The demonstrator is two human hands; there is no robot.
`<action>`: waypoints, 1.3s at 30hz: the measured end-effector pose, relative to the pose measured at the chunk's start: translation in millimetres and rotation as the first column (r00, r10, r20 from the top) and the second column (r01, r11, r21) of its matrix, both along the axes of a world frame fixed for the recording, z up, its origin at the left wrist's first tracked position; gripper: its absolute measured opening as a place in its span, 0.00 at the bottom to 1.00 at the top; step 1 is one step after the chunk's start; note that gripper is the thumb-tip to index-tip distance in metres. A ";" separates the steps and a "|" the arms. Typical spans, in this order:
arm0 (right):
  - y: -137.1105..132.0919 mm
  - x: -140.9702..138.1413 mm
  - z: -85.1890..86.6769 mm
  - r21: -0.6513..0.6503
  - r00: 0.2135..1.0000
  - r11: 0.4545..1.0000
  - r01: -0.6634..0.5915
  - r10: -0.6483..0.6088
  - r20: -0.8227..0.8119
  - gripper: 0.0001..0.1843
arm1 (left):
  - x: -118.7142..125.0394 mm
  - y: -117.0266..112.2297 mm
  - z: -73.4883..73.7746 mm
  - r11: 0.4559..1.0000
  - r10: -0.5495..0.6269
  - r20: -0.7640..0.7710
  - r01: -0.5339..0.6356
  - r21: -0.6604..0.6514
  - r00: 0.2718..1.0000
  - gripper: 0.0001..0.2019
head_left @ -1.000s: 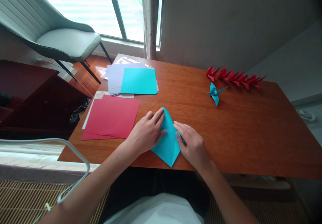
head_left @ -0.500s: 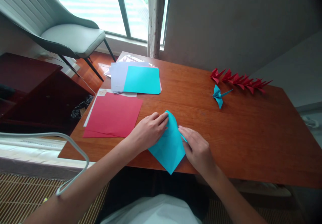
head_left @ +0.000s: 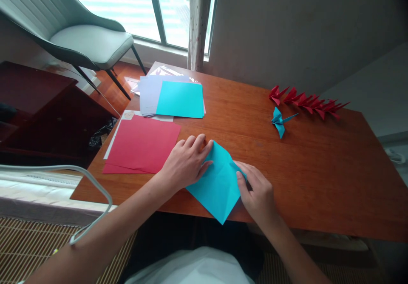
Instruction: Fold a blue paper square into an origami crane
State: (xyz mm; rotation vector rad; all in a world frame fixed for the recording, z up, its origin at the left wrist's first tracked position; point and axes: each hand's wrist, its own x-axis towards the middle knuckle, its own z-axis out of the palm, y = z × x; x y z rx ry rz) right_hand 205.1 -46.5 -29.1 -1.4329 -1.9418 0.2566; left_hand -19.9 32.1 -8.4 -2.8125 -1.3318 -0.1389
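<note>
Brown worktop (head_left: 302, 169) holds the blue paper (head_left: 216, 186) at its near edge, with one corner poking over. The left hand (head_left: 185, 163) lies flat and open on it, and the right hand (head_left: 259, 194) pinches its right corner. It looks thin, light and bendy, best held by the corners, with bare room to the right and red sheets (head_left: 142, 143) close on the left.

The wooden table (head_left: 318, 182) bears a blue sheet (head_left: 218, 188) under the left hand (head_left: 186, 163), red sheets (head_left: 140, 143) beside it, paper cranes (head_left: 307, 102) well beyond the right hand (head_left: 259, 192).

Folded teal paper (head_left: 216, 184) lies flat, corner overhanging the table edge.
</note>
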 end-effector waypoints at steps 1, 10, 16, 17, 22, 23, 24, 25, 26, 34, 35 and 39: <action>-0.5 0.6 -1.9 0.021 0.999 0.999 -0.027 0.026 0.028 0.22 | 0.4 -0.3 -0.4 1.000 0.000 -0.006 0.000 0.000 1.000 0.26; -2.4 -1.5 -2.2 0.072 0.926 0.957 -0.282 0.251 0.283 0.28 | 3.1 -3.8 -2.4 0.999 0.030 -0.037 -0.029 0.014 0.999 0.26; 0.7 -2.4 -3.1 0.092 0.888 0.933 -0.349 0.297 0.352 0.23 | 3.2 -4.6 -3.0 0.999 0.043 -0.006 -0.043 0.008 0.999 0.26; 1.1 -2.2 -2.8 0.097 0.885 0.930 -0.353 0.299 0.355 0.23 | 3.3 -4.6 -2.9 0.999 0.042 -0.009 -0.042 0.009 0.999 0.26; 1.0 -2.6 -1.9 0.110 0.882 0.923 -0.369 0.310 0.356 0.21 | 3.8 -4.7 -2.2 0.999 0.041 -0.024 -0.041 0.013 0.999 0.26; 0.8 -2.8 -1.8 0.109 0.881 0.922 -0.370 0.312 0.355 0.22 | 3.9 -4.8 -2.1 0.999 0.040 -0.027 -0.040 0.013 0.999 0.26; 0.7 -3.1 -1.7 0.106 0.881 0.922 -0.371 0.314 0.354 0.22 | 3.8 -4.9 -2.1 0.999 0.040 -0.031 -0.040 0.013 0.999 0.27; 0.7 -3.4 -1.6 0.104 0.881 0.923 -0.371 0.314 0.354 0.22 | 3.8 -4.9 -2.1 0.999 0.039 -0.033 -0.039 0.014 0.999 0.27; 0.8 -3.6 -1.3 0.104 0.881 0.923 -0.371 0.314 0.355 0.22 | 3.8 -4.9 -2.0 0.999 0.039 -0.032 -0.039 0.014 0.999 0.27; 3.8 -1.5 1.3 0.095 0.870 0.916 -0.390 0.332 0.365 0.17 | 2.7 -4.6 -1.0 0.999 0.037 -0.038 -0.037 0.014 0.999 0.27; 4.1 -1.0 1.3 0.093 0.868 0.913 -0.397 0.341 0.361 0.17 | 2.6 -4.7 -1.0 0.999 0.037 -0.039 -0.037 0.014 0.999 0.27; 5.7 0.0 1.2 0.118 0.872 0.902 -0.416 0.358 0.334 0.16 | 2.9 -5.0 -0.7 0.999 0.040 -0.038 -0.039 0.015 0.998 0.27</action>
